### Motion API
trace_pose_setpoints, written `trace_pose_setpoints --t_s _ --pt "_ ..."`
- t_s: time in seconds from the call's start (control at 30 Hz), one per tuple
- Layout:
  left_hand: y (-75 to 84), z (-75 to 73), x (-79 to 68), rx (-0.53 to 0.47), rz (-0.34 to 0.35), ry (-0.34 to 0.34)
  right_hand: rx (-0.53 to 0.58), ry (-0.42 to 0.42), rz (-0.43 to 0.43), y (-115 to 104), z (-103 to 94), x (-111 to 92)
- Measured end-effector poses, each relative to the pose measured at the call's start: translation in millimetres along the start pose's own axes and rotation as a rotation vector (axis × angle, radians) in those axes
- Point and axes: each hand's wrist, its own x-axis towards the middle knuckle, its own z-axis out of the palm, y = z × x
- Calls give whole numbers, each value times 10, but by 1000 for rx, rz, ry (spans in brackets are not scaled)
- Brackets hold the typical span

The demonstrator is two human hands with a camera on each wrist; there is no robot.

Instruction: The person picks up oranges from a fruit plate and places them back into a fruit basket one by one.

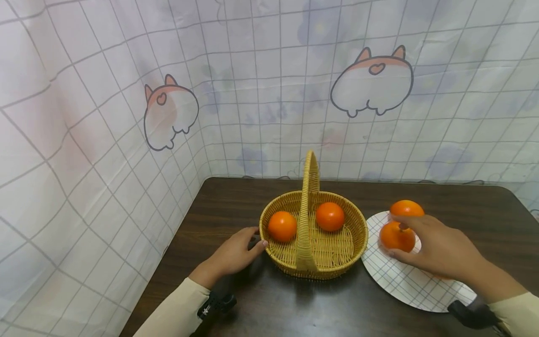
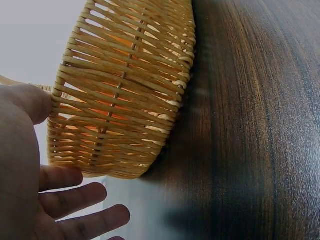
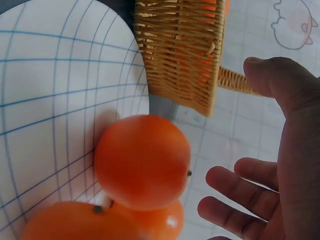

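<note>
A yellow wicker basket (image 1: pixel 332 269) with a tall arched handle stands on the table, one orange (image 1: pixel 282 226) at its left and another orange (image 1: pixel 330 216) right of the handle. My left hand (image 1: pixel 236 250) rests against the basket's left rim, thumb and forefinger touching it, the other fingers loosely extended in the left wrist view. Over the plate (image 1: pixel 404 281), my right hand (image 1: pixel 448 245) spreads its thumb and fingers around a near orange (image 1: pixel 397 237). A gap shows between that hand and the orange (image 3: pixel 142 162) in the right wrist view.
Behind the near orange on the plate sits a further orange (image 1: pixel 406 208). Another orange (image 3: pixel 80 222) lies on the plate, mostly hidden by my right hand in the head view. A grid-patterned curtain (image 1: pixel 269 93) hangs behind and left of the dark wooden table (image 1: pixel 236 196).
</note>
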Motion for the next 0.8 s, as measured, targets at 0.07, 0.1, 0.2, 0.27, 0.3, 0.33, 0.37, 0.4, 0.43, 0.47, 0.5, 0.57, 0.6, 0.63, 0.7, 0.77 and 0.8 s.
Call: trace_pose_setpoints --t_s 0.07,0.1,0.2,0.27,0.3,0.33,0.37,0.4,0.43,0.47,0.5,0.57,0.6,0.63,0.7,0.77,0.8 --pt "5 -4 -5 -7 1 1 -4 -4 9 34 -6 -28" --pt "7 -5 -6 -10 2 -1 -7 -7 11 54 -6 -42" --pt "17 -12 -13 -15 2 -4 -13 -19 19 118 -5 -91" --pt "22 -16 -17 -16 4 -6 -19 -32 27 164 1 -119" --pt "24 -18 -19 -16 5 -6 -24 -39 30 187 3 -129" --pt "30 -21 -21 -17 5 -7 -29 -47 34 212 4 -141" --pt "31 -22 -21 -19 5 -8 -32 -57 41 237 3 -154" --pt "32 -23 -19 -21 6 -9 -36 -67 48 260 -1 -166" --pt "31 -22 -18 -22 5 -9 -41 -72 53 282 -5 -178" --pt "31 -22 -19 -24 2 -10 -47 -74 55 305 -9 -192" --pt "29 -20 -18 -26 1 -11 -49 -75 58 328 -11 -205" --pt "24 -16 -16 -29 -2 -11 -54 -79 62 371 -17 -237" --pt "22 -13 -16 -31 -3 -10 -56 -79 62 392 -18 -253" --pt "19 -12 -16 -31 -4 -11 -57 -78 61 416 -15 -269" --pt "17 -10 -17 -32 -6 -14 -59 -88 66 457 -13 -294" --pt "17 -13 -24 -33 -8 -15 -59 -96 75 492 -14 -302" --pt "17 -15 -26 -32 -9 -16 -60 -102 81 509 -15 -303"
